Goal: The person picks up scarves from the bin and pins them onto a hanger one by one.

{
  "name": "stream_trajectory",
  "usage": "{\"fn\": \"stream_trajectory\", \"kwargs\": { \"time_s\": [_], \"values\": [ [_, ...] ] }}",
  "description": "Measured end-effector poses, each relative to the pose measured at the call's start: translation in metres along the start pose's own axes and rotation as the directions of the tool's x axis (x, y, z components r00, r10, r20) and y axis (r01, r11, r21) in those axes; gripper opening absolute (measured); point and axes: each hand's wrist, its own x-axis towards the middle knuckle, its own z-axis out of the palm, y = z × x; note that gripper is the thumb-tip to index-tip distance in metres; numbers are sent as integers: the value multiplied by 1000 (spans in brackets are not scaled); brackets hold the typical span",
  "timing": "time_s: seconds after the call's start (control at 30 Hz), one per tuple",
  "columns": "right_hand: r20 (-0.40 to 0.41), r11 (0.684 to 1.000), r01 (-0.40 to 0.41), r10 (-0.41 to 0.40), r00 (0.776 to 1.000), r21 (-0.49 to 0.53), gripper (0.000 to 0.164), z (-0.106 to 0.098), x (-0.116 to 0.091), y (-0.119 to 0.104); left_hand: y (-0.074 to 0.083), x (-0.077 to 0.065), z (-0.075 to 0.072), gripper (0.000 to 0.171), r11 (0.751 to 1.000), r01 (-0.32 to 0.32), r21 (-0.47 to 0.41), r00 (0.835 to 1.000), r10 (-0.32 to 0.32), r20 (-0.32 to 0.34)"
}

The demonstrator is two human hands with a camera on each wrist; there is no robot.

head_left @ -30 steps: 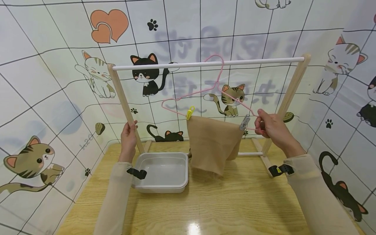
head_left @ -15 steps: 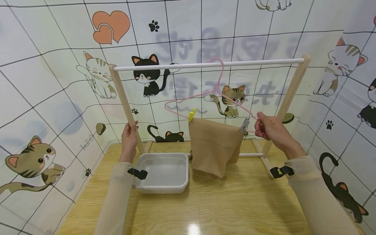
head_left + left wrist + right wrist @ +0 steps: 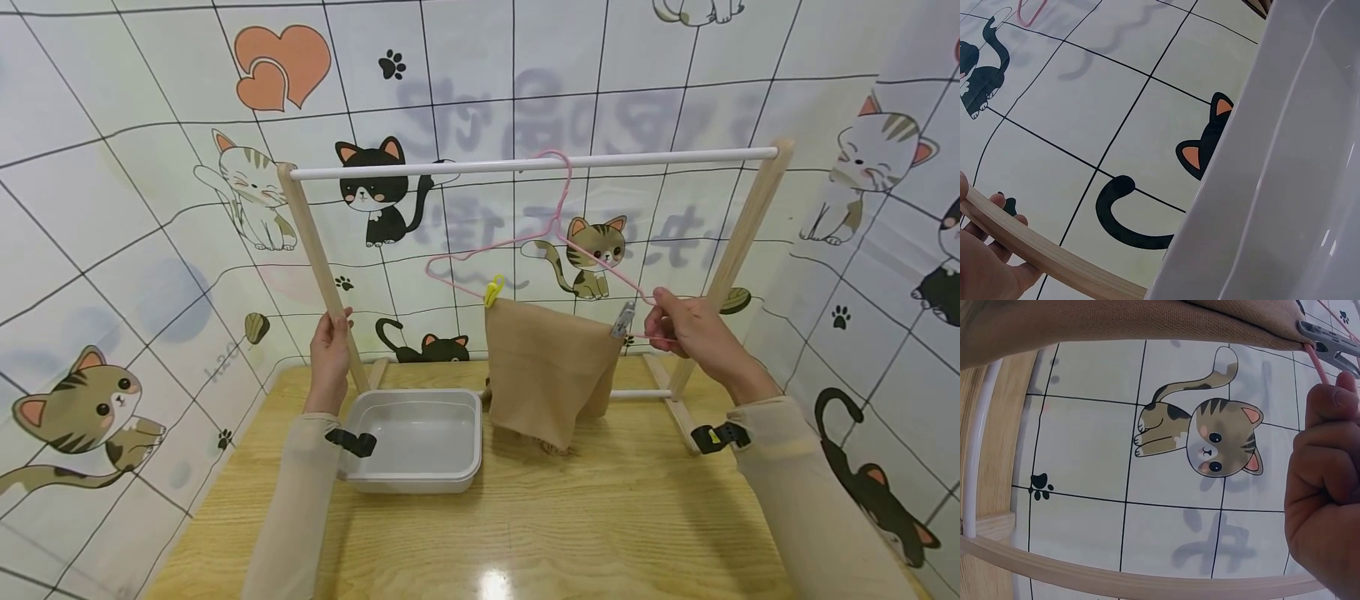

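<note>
A pink clothes hanger point(image 3: 517, 241) has its hook at the white top bar point(image 3: 465, 167) of a wooden drying rack. From its lower wire hangs a brown cloth point(image 3: 547, 358), held by a yellow clothespin point(image 3: 492, 291) and a grey clothespin point(image 3: 623, 319). My right hand point(image 3: 690, 333) pinches the hanger's right corner, fingers curled, beside the grey clothespin; the right wrist view shows this clothespin point(image 3: 1329, 344) near my fist. My left hand point(image 3: 328, 354) grips the rack's left wooden post point(image 3: 313, 248); in the left wrist view its fingers lie around the post point(image 3: 1054, 253).
A white plastic basin point(image 3: 412, 437) sits on the wood-grain table point(image 3: 570, 533), just right of my left wrist. The rack's right post point(image 3: 742, 229) rises behind my right hand. A cat-patterned wall covering point(image 3: 465, 67) stands close behind and at both sides.
The hanger's hook has sunk lower onto the bar. Its left end, with the yellow clothespin and the cloth, has shifted slightly right. My left hand keeps its hold on the post.
</note>
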Motion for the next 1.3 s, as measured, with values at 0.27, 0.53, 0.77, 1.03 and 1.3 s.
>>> {"fn": "stream_trajectory", "kwargs": {
  "time_s": [0.27, 0.53, 0.77, 1.03, 1.3],
  "values": [
    [3, 999, -27, 27, 1000, -43, 70, 1, 2, 0, 1, -1, 0, 52, 1000, 8, -2, 1000, -8, 0],
    [17, 998, -50, 51, 999, -43, 68, 0, 2, 4, 0, -1, -1, 53, 1000, -10, -6, 1000, 10, 17],
    [28, 996, -65, 67, 997, -65, 72, 2, 2, 4, 0, 0, -1, 53, 1000, 0, -2, 1000, 0, 16],
    [35, 991, -83, 87, 996, -102, 78, 3, 3, 7, 1, -2, -2, 54, 1000, 5, 4, 1000, -5, 13],
    [51, 993, -98, 102, 994, -71, 80, 3, 1, 8, 1, -1, -2, 54, 1000, 0, 5, 1000, 0, 11]
  ]
}}
